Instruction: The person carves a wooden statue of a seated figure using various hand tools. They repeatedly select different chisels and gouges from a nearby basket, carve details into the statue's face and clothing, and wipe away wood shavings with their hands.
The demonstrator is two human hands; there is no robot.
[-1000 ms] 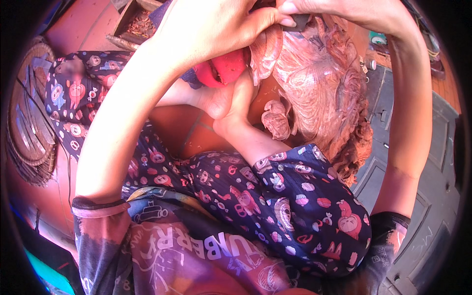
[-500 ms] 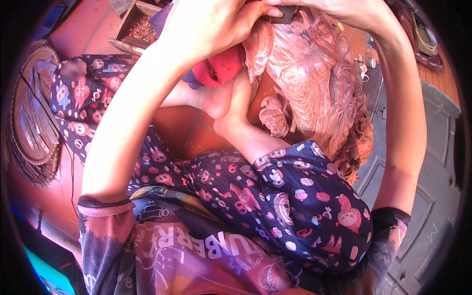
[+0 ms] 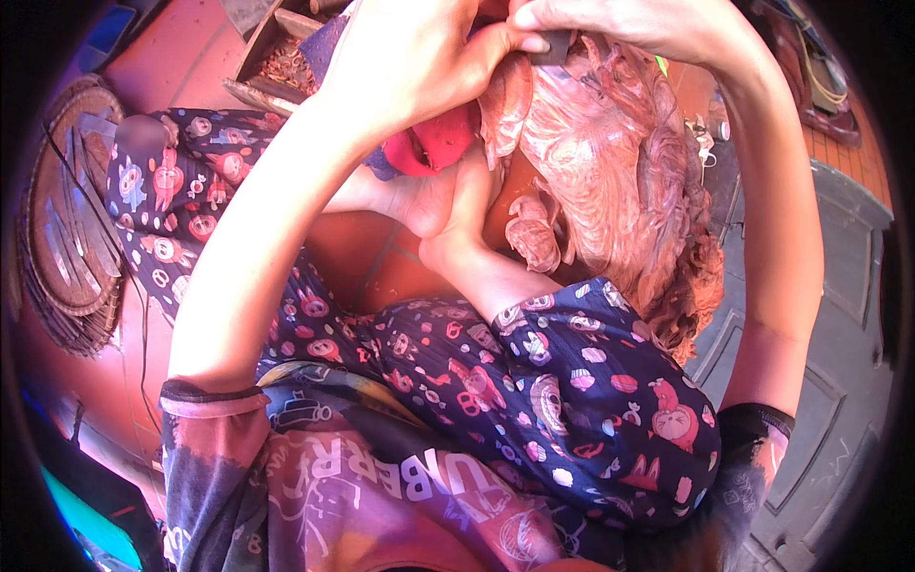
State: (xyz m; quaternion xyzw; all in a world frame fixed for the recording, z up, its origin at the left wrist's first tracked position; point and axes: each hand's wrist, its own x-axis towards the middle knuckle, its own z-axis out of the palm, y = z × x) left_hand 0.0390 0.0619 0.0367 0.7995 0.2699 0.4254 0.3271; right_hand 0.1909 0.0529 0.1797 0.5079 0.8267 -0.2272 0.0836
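Your left hand [image 3: 434,59] and right hand [image 3: 620,21] meet at the upper edge of the view, thumbs pointing toward each other over a small, flat, dark grey piece [image 3: 551,51] with a straight edge. Both thumbs are stretched out. The fingers are largely hidden or cut off, so you cannot tell how far either hand is open or which one grips the grey piece.

Just below and to the right of it stands the carving [image 3: 600,153], between your bare feet and a grey panelled board [image 3: 810,334]. It looks like reddish-brown wood, its broad face covered in fine, swirling, hair-like lines with a slight sheen. A smaller curled lump [image 3: 534,238] juts from its left side, and its lower right edge turns into a rougher, frilled, more orange mass.

Beside your feet lies a soft red bundle [image 3: 443,143] with a fold across it. Farther left, a squared wooden box [image 3: 255,96] holds curly brown shavings [image 3: 281,59]. At the far left, a round woven basket [image 3: 81,331] carries long, thin metal strips [image 3: 88,269]. Smooth orange tiles [image 3: 376,257] show between your legs.
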